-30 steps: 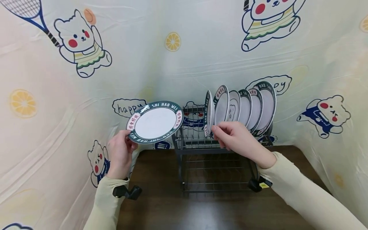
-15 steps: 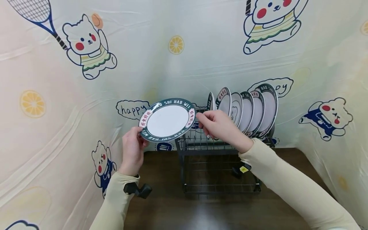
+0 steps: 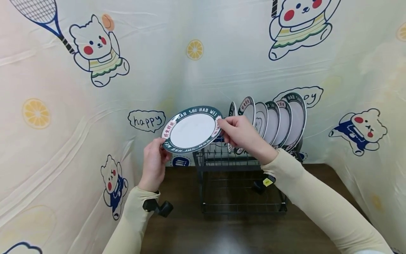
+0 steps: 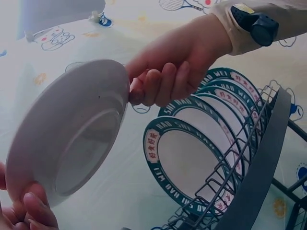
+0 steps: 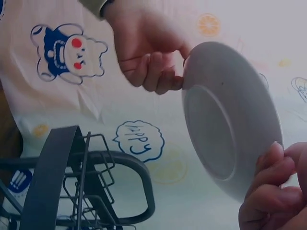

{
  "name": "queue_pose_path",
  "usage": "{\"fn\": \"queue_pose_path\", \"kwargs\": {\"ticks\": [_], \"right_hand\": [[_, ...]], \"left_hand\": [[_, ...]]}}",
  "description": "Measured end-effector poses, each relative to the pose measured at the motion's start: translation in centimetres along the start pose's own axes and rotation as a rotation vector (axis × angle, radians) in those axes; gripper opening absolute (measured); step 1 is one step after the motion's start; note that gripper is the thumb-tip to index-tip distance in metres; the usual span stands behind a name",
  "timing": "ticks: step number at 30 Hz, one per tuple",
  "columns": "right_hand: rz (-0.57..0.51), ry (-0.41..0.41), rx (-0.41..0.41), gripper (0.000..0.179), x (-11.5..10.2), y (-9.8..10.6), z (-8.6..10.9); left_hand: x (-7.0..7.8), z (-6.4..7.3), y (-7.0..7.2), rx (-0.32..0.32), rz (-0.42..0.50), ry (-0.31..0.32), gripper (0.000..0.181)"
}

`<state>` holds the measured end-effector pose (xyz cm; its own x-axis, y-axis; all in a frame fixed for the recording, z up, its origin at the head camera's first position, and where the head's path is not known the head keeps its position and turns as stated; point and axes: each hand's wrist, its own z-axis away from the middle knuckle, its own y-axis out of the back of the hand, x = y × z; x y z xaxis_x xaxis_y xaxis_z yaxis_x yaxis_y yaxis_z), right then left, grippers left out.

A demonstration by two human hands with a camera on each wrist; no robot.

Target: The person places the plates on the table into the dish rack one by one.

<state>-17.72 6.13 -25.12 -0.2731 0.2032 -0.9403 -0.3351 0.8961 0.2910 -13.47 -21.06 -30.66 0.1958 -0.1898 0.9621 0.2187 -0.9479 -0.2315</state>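
A white plate (image 3: 192, 130) with a dark green lettered rim is held tilted in the air, in front of the rack's left end. My left hand (image 3: 153, 164) pinches its left edge between thumb and fingers. At the opposite edge, my right hand (image 3: 242, 134) pinches the rim with the thumb on top. Both wrist views show the plate's plain underside (image 4: 72, 129), with the fingers curled beneath the rim. Just behind the right hand, several similar plates (image 3: 293, 121) stand on edge in the dark wire dish rack (image 3: 228, 163); the hand and forearm cover parts of them.
The rack has a lower wire shelf (image 3: 241, 208) and stands on a dark brown table (image 3: 184, 233). A patterned sheet (image 3: 222, 53) with bears and orange slices hangs behind and at both sides. In the right wrist view the rack's curved end handle (image 5: 144, 187) sticks out.
My left hand has carried the plate to the right. My right hand has left the racked plates, moved left and taken hold of the held plate's right rim.
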Motion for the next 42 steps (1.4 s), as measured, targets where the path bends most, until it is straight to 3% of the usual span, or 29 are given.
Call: {"fn": "queue_pose_path", "kwargs": {"ticks": [6, 11, 16, 19, 25, 28, 33, 42], "right_hand": [[-0.113, -0.026, 0.026, 0.037, -0.1, 0.6, -0.2], [-0.090, -0.001, 0.069, 0.037, -0.5, 1.1, -0.3], [-0.046, -0.024, 0.106, 0.035, -1.8, 2.4, -0.3], [0.005, -0.047, 0.115, 0.034, -3.0, 3.5, -0.6], [0.180, -0.061, 0.131, 0.038, -5.4, 5.8, -1.4], [0.251, -0.056, 0.135, 0.039, -6.3, 6.7, -1.9], [0.355, -0.053, 0.147, 0.038, -7.2, 7.5, -2.4], [0.554, -0.079, 0.141, 0.038, -8.4, 8.1, -3.0]], "left_hand": [[-0.4, -0.4, -0.5, -0.075, -0.083, -0.024, 0.036], [-0.8, -0.8, -0.6, -0.112, -0.149, -0.005, 0.041], [-1.9, -2.4, -0.4, -0.173, -0.242, 0.041, 0.041], [-2.9, -3.4, -0.3, -0.202, -0.413, 0.020, 0.037], [-4.4, -4.4, -1.0, -0.225, -0.879, -0.138, 0.040], [-4.9, -4.4, -1.7, -0.251, -0.983, -0.167, 0.040], [-5.2, -4.4, -2.3, -0.327, -1.016, -0.193, 0.037], [-5.2, -4.5, -2.6, -0.342, -0.981, -0.212, 0.035]]}}
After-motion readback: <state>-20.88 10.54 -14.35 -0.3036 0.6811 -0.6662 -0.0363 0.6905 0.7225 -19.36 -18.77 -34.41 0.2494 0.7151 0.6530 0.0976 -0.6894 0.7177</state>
